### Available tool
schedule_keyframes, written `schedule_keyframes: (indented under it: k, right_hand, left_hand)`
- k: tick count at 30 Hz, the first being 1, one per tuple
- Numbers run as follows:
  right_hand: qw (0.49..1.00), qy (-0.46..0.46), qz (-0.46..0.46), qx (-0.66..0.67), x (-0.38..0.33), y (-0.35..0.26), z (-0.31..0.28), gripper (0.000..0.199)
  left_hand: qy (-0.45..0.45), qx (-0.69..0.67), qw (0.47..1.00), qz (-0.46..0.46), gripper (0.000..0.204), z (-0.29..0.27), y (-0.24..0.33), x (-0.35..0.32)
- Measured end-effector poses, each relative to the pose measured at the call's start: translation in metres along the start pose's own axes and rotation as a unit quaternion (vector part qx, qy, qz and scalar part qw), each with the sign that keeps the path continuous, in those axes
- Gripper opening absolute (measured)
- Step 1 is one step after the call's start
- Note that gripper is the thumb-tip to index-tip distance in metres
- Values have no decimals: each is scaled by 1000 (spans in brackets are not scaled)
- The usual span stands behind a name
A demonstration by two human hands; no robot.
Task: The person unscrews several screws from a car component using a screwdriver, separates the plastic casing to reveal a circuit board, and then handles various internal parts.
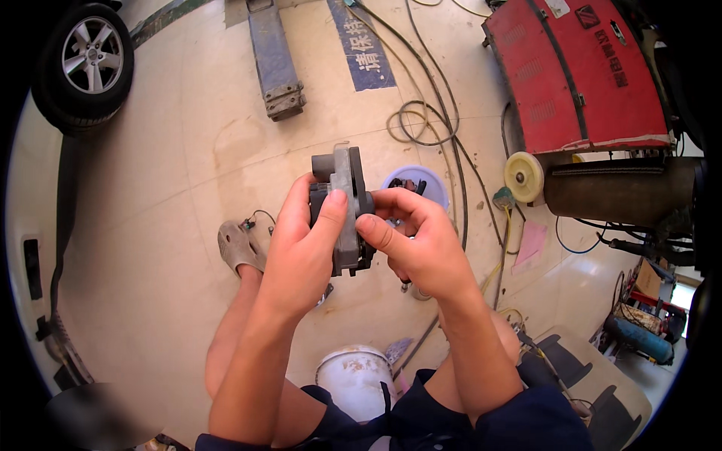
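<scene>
A grey and black car part (344, 225) with a flat housing and a short round stub at its upper left is held upright in front of me. My left hand (297, 244) is closed round its left side, with the thumb lying along the grey face. On the other side, my right hand (425, 240) pinches the dark right side near a round black piece, thumb and bent fingers pressed close. Some of the right fingertips are hidden behind the part. Beyond it on the floor sits a pale purple basin (442, 189) holding dark pieces.
Below my hands a white bucket (353, 383) stands between my legs. Hoses (456, 165) snake over the floor to the right, near a red cabinet (583, 83). A blue metal lift arm (274, 56) lies ahead. A car wheel (92, 56) is at the far left.
</scene>
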State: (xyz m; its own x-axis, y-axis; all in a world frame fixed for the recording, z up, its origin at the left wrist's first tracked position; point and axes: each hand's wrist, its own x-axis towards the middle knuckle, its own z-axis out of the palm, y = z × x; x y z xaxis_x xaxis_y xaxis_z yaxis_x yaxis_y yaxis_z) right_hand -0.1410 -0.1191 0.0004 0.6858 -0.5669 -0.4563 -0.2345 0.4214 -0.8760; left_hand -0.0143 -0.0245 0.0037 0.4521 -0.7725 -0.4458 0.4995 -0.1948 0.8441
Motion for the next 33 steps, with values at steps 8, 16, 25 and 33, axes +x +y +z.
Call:
schedule_keyframes:
  k: [8, 16, 25, 33]
  right_hand:
    - [998, -13, -5, -59, 1, -4, 1, 43]
    - [997, -21, 34, -71, 3, -3, -3, 44]
    - [995, -83, 44, -21, 0, -7, -9, 40]
    - [997, -68, 31, 26, -1, -5, -15, 46]
  left_hand:
    - [5, -5, 999, -38, 37, -4, -1, 3]
    - [7, -45, 997, -57, 36, -5, -6, 2]
    - [-20, -33, 998, -51, 32, -7, 0, 7]
    - [-10, -84, 996, -39, 32, -3, 9, 6]
